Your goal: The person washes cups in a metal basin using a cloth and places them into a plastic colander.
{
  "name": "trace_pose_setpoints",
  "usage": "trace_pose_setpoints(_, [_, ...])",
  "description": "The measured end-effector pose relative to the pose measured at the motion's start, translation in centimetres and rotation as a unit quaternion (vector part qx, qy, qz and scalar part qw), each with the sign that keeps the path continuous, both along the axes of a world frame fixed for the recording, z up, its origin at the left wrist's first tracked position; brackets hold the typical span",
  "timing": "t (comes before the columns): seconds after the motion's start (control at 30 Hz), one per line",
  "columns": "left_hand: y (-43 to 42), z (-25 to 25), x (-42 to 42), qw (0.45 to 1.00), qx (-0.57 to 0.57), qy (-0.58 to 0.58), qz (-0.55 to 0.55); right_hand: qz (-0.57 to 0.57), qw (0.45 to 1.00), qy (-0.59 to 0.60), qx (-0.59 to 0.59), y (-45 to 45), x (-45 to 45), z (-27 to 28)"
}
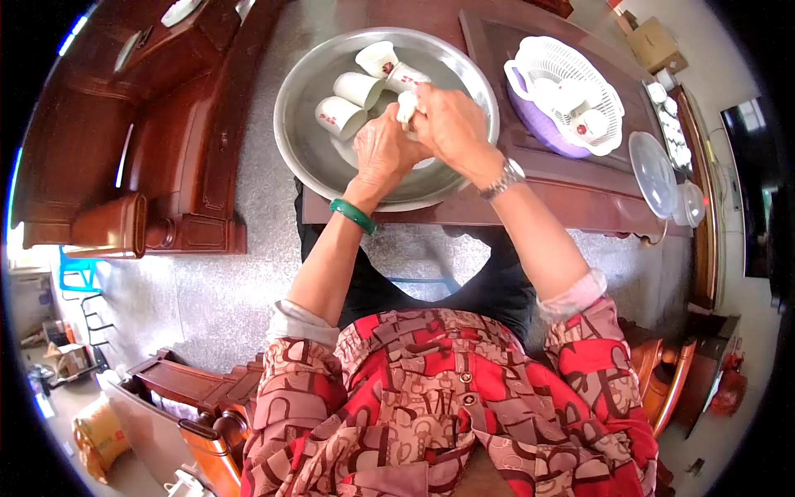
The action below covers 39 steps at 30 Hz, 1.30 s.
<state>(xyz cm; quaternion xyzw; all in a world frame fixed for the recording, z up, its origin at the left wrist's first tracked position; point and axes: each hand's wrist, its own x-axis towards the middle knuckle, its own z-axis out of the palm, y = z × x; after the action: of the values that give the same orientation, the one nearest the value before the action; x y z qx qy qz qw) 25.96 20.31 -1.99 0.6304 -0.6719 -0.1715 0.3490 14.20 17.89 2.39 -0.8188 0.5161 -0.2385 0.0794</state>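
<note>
Both hands are together over a wide steel basin [290,157]. A crumpled white cloth [407,108] shows between them, partly hidden by the fingers. My left hand [386,151], below a green bangle, is closed on its lower part. My right hand [454,124], above a metal watch, wraps its fingers round it from the right. Several white cups with red marks lie in the basin, among them one at the left [338,116], one in the middle [358,88] and one at the top [377,58].
To the right on the brown table [431,16], a white basket [609,91] holding white cups rests on a purple basin [538,128]. Clear plastic lids [652,174] and a tray of small white cups [672,124] are farther right. A wooden chair [166,149] stands at the left.
</note>
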Motion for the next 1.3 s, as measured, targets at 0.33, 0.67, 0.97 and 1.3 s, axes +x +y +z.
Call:
trace_pose_setpoints(0.33, [0.3,-0.6,0.2,0.999,-0.038,0.018,0.012,0.035,0.998,-0.027,0.041,1.5,-0.8,-0.2])
trace_pose_setpoints(0.67, [0.6,0.4,0.2,0.985,-0.098,0.127,-0.057,-0.119,0.947,-0.215,0.206,-1.7,-3.9,0.1])
trace_pose_setpoints(0.97, [0.7,0.9,0.4,0.962,-0.205,0.181,-0.022,-0.133,0.863,-0.370,0.317,-0.2,-5.7,-1.3])
trace_pose_setpoints(1.3, [0.3,-0.1,0.9,0.994,-0.086,0.055,0.030,-0.019,0.906,-0.401,0.135,1.5,-1.9,2.5])
